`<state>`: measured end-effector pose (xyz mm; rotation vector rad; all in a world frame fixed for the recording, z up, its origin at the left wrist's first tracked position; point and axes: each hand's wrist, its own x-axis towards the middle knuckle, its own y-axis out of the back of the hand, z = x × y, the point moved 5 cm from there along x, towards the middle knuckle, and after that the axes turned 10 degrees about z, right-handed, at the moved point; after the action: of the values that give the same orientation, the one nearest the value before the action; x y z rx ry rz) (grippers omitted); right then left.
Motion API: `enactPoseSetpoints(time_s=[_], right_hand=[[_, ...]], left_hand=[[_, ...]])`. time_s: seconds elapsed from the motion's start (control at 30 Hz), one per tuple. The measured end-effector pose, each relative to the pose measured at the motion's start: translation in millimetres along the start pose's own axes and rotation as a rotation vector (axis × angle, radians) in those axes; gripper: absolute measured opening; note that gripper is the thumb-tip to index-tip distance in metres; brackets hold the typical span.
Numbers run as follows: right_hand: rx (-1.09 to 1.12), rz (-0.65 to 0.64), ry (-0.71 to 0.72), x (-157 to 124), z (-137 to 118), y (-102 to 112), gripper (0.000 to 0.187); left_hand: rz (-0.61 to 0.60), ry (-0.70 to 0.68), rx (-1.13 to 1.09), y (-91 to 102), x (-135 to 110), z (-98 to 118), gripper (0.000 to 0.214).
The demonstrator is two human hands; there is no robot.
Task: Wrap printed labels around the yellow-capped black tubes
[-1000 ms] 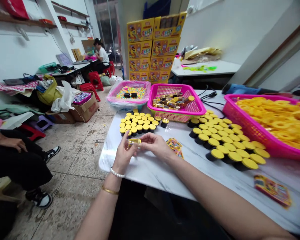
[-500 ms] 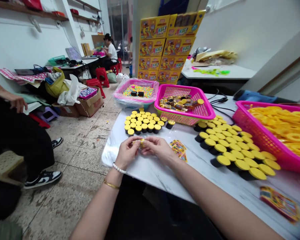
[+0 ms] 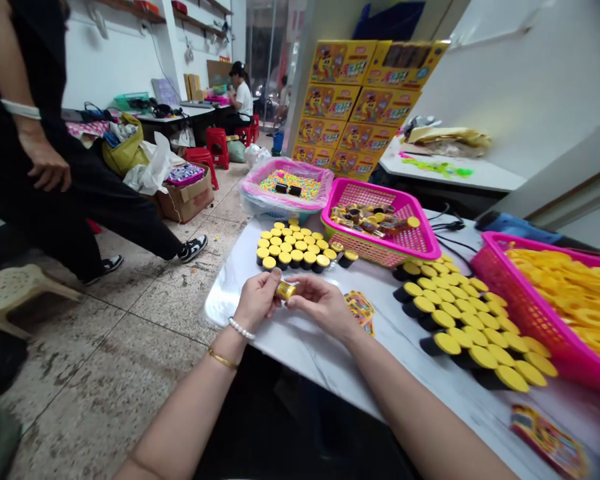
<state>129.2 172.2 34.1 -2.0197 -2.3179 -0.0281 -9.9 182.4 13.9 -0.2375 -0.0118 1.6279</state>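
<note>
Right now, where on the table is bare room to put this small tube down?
Bare marble lies at the table corner left of the left hand, in front of the small jars, and between the sticker sheets and the large jars. Behind, pink baskets crowd it.

The person in black (image 3: 55,167) at left, seated a second ago, has risen and now stands with one leg stretched across the floor. Between the left hand (image 3: 256,301) and right hand (image 3: 323,305), the small yellow roll (image 3: 285,290), level before, now sits slanted.

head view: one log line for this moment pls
left hand: grips yellow tube | right hand: grips tube's other end | under: table | beyond: capped jars
</note>
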Motion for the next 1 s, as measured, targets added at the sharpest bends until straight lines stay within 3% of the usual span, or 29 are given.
enactPoseSetpoints(time_s=[0.23,0.43,0.53,0.63,0.7,0.8,0.9,1.0], right_hand=[[0.109,0.037,0.013,-4.2,-2.4,-0.2,0.023],[0.035,0.065,0.029,-9.9,-3.6,-7.2,0.024],[-0.027,0.235,0.085,8.7,-20.3,17.6,0.033],[-0.096,0.493,0.287,32.2,-54.6,67.7,0.055],[-0.253,0.581,0.373,42.1,-68.4,98.9,0.076],[-0.712,0.652,0.341,44.4,-61.3,127.4,0.053],[-1.098,0.627,0.268,38.4,-39.7,129.6,0.036],[-1.311,0.567,0.184,29.0,-27.8,122.1,0.047]], left_hand=[[-0.211,0.066,-0.133,-3.1,-6.6,6.8,0.061],[-0.202,0.084,-0.102,-3.8,-6.5,4.0,0.064],[-0.2,0.097,-0.087,-5.0,-6.7,3.4,0.069],[-0.2,0.122,-0.092,-5.1,-7.8,3.3,0.075],[-0.202,0.097,-0.07,-5.1,-8.4,4.2,0.075],[-0.232,0.072,0.008,-6.6,-10.1,3.8,0.067],[-0.26,0.052,0.087,-7.8,-12.1,3.9,0.057],[-0.25,0.015,0.125,-6.8,-12.5,6.2,0.05]])
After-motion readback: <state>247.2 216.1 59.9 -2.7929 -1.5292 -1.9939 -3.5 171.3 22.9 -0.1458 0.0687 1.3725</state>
